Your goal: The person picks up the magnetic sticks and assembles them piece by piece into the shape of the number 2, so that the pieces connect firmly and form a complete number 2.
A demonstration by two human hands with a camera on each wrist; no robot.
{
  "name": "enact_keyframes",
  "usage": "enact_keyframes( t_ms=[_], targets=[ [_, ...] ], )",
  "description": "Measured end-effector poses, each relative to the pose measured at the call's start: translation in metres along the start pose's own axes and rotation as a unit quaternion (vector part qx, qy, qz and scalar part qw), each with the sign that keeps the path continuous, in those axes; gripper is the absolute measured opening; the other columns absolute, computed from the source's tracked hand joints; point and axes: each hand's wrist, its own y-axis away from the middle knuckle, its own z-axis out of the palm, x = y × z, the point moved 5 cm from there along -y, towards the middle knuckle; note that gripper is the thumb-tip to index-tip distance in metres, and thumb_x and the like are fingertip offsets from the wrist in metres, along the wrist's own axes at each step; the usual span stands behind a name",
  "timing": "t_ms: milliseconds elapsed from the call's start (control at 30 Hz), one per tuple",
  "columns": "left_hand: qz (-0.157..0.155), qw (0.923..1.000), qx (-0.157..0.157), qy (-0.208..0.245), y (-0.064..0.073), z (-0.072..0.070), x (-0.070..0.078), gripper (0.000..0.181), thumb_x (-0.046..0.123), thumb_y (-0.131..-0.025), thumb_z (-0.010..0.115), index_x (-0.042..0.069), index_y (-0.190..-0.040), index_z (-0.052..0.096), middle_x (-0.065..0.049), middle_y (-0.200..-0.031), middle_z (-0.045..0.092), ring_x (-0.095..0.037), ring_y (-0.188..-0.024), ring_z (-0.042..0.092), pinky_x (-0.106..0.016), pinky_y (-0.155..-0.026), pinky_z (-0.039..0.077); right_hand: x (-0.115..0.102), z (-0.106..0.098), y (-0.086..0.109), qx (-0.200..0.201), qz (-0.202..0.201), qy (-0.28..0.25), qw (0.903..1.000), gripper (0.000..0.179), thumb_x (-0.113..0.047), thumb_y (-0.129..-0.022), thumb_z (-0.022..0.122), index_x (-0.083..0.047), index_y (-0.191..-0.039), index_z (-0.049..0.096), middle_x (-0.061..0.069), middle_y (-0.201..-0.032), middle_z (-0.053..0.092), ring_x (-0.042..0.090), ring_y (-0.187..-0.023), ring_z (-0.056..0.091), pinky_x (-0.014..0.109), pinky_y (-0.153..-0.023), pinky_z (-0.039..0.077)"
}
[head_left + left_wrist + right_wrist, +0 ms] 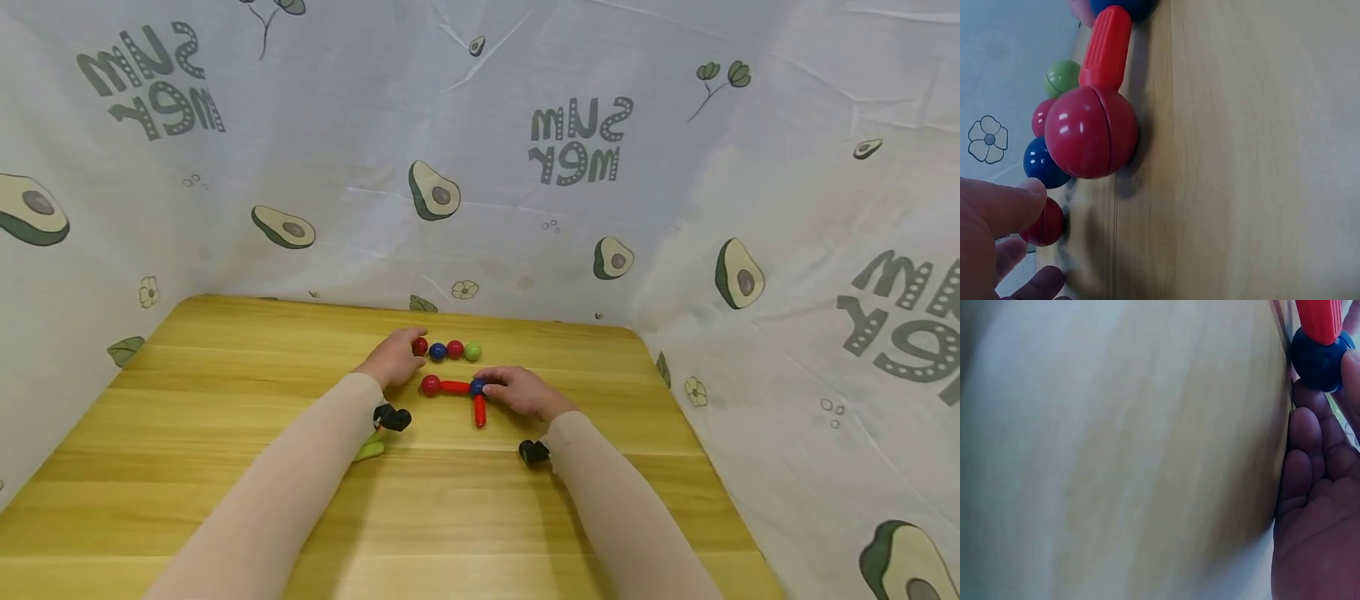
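Landmark: blue corner ball (477, 387), joint of a small assembly low on the wooden table (247, 367). Cannot tell whether wholly resting there.

At the ball's right side: right hand (521, 392), pinching it between thumb and fingertips, remaining fingers curled beneath in the right wrist view.

Running left from the blue corner ball: red rod (455, 387), ribbed, capped at its far left by red end ball (431, 384), glossy, with a seam round the middle. Running from the same ball toward the person: second red rod (480, 411), roughly square to the first.

Beyond the blue corner ball, a close-set row of loose balls. Directly beyond, a touch left: green ball (472, 352). Farther left in order: inner red ball (454, 349), second blue ball (437, 352), outermost red ball (420, 346).

Beyond and left of the blue corner ball: left hand (397, 357), thumb and fingers spread apart about the outermost red ball. Cannot tell if touching.

Nearer the person and well left of the blue corner ball: light green pieces (369, 448), partly hidden by left sleeve (292, 467). Nearer and right: right sleeve (622, 500). Well beyond, behind the table: white cloth (345, 125), printed with avocados, flowers and mirrored lettering.
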Motion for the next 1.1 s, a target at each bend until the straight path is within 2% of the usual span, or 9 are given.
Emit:
enact_keyframes(
  t_ms=[200,367,567,667,833,933,1100],
  targets=[
    [-0.008,0.9997,0.002,-0.024,0.0,0.001,-0.005,0.057,0.015,-0.106,0.063,0.011,-0.16,0.045,-0.019,-0.164,0.043,-0.041,-0.153,0.04,-0.054,-0.125,0.034,-0.002,0.0,-0.001,-0.003,-0.013,0.014,0.9998,0.033,-0.022,-0.11,0.057,-0.017,-0.14,0.067,0.009,-0.143,0.066,0.03,-0.132,0.057,0.054,-0.124,0.036],
    [-0.021,0.9996,0.002,-0.018,-0.001,0.001,-0.007,0.053,0.016,-0.107,0.061,0.012,-0.157,0.048,-0.018,-0.161,0.047,-0.04,-0.15,0.044,-0.055,-0.124,0.036,-0.001,0.0,-0.001,-0.001,-0.015,0.013,0.9998,0.03,-0.02,-0.11,0.057,-0.016,-0.136,0.07,0.008,-0.139,0.068,0.028,-0.127,0.059,0.053,-0.121,0.04],
    [-0.038,0.9986,0.012,-0.036,0.001,0.0,-0.011,0.043,0.015,-0.108,0.056,0.01,-0.151,0.054,-0.017,-0.152,0.057,-0.037,-0.136,0.056,-0.052,-0.12,0.042,-0.004,-0.003,0.003,0.004,-0.008,0.001,1.0,0.033,-0.021,-0.11,0.055,-0.018,-0.141,0.067,0.007,-0.141,0.067,0.03,-0.134,0.058,0.053,-0.122,0.038],
    [-0.047,0.9979,0.019,-0.041,0.001,-0.002,-0.015,0.04,0.014,-0.109,0.053,0.01,-0.149,0.056,-0.016,-0.149,0.06,-0.035,-0.129,0.058,-0.05,-0.118,0.044,-0.006,-0.003,0.002,-0.001,-0.011,-0.003,0.9999,0.037,-0.027,-0.109,0.059,-0.02,-0.145,0.064,0.007,-0.138,0.067,0.03,-0.13,0.06,0.053,-0.12,0.041],
    [-0.042,0.998,0.02,-0.044,0.004,-0.005,-0.015,0.038,0.013,-0.109,0.053,0.008,-0.147,0.058,-0.017,-0.146,0.063,-0.037,-0.133,0.058,-0.051,-0.119,0.044,-0.007,-0.002,0.002,-0.019,-0.011,0.01,0.9997,0.038,-0.03,-0.106,0.065,-0.019,-0.143,0.066,0.006,-0.131,0.068,0.024,-0.119,0.061,0.05,-0.115,0.046],
    [-0.04,0.9982,0.014,-0.043,0.007,-0.006,-0.014,0.038,0.013,-0.109,0.054,0.008,-0.147,0.058,-0.018,-0.145,0.063,-0.038,-0.136,0.057,-0.052,-0.119,0.043,-0.007,-0.003,0.002,-0.014,-0.009,0.021,0.9997,0.034,-0.027,-0.107,0.064,-0.019,-0.14,0.068,0.005,-0.13,0.07,0.024,-0.119,0.061,0.049,-0.115,0.046],
    [-0.042,0.9983,0.013,-0.038,0.015,-0.011,-0.01,0.039,0.018,-0.108,0.058,0.008,-0.146,0.057,-0.018,-0.143,0.063,-0.036,-0.131,0.06,-0.051,-0.116,0.045,-0.005,-0.006,0.001,-0.001,-0.01,0.041,0.9991,0.033,-0.025,-0.109,0.059,-0.019,-0.14,0.068,0.006,-0.131,0.07,0.026,-0.125,0.061,0.051,-0.117,0.044]
  ],
)
